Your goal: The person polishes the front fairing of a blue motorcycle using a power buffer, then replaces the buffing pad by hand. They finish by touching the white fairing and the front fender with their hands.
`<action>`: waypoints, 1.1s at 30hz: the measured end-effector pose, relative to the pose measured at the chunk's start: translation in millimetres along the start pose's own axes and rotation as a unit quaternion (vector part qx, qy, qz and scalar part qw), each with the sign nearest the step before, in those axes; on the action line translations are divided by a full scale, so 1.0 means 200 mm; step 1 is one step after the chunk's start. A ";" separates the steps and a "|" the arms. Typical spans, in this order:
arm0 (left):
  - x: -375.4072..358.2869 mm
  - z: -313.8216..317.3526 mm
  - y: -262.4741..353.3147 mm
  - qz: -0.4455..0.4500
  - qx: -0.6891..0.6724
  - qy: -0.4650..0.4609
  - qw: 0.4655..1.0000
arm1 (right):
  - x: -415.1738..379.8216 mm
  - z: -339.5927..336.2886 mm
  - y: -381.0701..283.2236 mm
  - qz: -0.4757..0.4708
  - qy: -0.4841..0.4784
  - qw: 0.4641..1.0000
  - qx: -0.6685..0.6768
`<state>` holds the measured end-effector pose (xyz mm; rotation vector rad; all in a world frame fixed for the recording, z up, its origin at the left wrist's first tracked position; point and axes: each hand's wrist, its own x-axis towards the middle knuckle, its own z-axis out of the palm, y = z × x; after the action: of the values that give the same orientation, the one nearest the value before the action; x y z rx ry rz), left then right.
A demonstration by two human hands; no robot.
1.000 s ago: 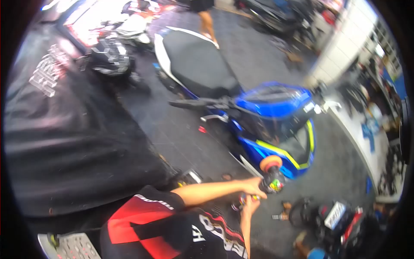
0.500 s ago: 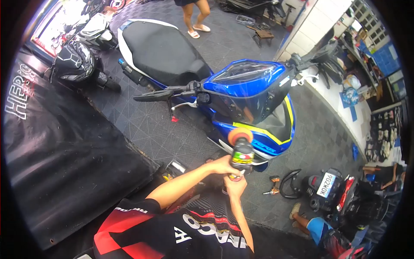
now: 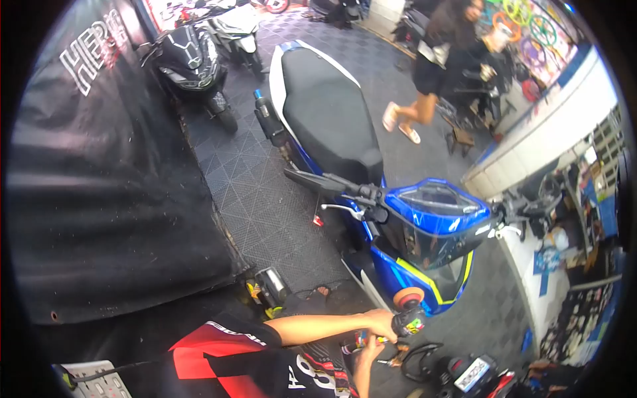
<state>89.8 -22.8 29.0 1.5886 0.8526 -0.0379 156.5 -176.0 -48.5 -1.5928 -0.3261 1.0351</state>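
Note:
A handheld polisher [image 3: 407, 323] with a round orange pad [image 3: 408, 298] is in both my hands. My left hand [image 3: 380, 324] is closed around the tool just behind its head. Lower down, my right hand [image 3: 364, 353] wraps the handle end. The pad overlaps the lower front panel of a blue scooter [image 3: 434, 215] in this view. That scooter has a dark windscreen, yellow-green trim and a black seat [image 3: 325, 109]. Part of the handle is hidden behind my fingers.
A black tarp [image 3: 113, 199] covers the left side, and a black scooter [image 3: 192, 63] stands beyond it. Near my left arm lies a work light [image 3: 271, 285]. Another person [image 3: 434, 63] walks behind the blue scooter. A plated motorcycle [image 3: 471, 375] stands at lower right.
My view has turned, so the scooter sits lower and further right. The polisher is now lower in view, still in both hands. The person behind shows more fully and further right.

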 end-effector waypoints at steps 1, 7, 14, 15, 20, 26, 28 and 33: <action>-0.04 -0.03 -0.03 0.017 -0.022 0.014 1.000 | 0.01 0.05 0.00 -0.027 -0.007 1.000 -0.003; -0.09 -0.10 -0.30 0.158 -0.287 0.023 0.945 | 0.06 0.16 -0.16 -0.160 -0.016 0.926 -0.341; 0.13 0.06 0.02 0.056 -0.033 -0.050 0.997 | 0.04 -0.04 -0.13 0.025 0.023 0.998 0.043; 0.18 0.11 0.03 0.016 0.005 -0.094 0.995 | 0.01 -0.07 -0.15 0.060 0.030 0.993 0.095; 0.31 0.26 0.07 0.063 0.065 -0.067 0.994 | 0.09 -0.23 0.02 0.092 0.044 0.981 0.164; 0.46 0.43 0.12 0.068 -0.055 -0.071 0.994 | 0.19 -0.39 0.18 0.073 0.071 0.984 0.147; 0.51 0.47 0.18 0.073 -0.063 -0.068 0.993 | 0.20 -0.39 0.04 0.095 0.090 0.971 0.202; 0.65 0.60 0.23 0.017 -0.009 -0.085 0.996 | 0.24 -0.54 -0.02 0.148 0.059 0.957 0.244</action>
<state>261.5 -60.5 -22.0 1.5584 0.6919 -0.1377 266.6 -210.9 -70.7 -1.2630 0.2477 1.1348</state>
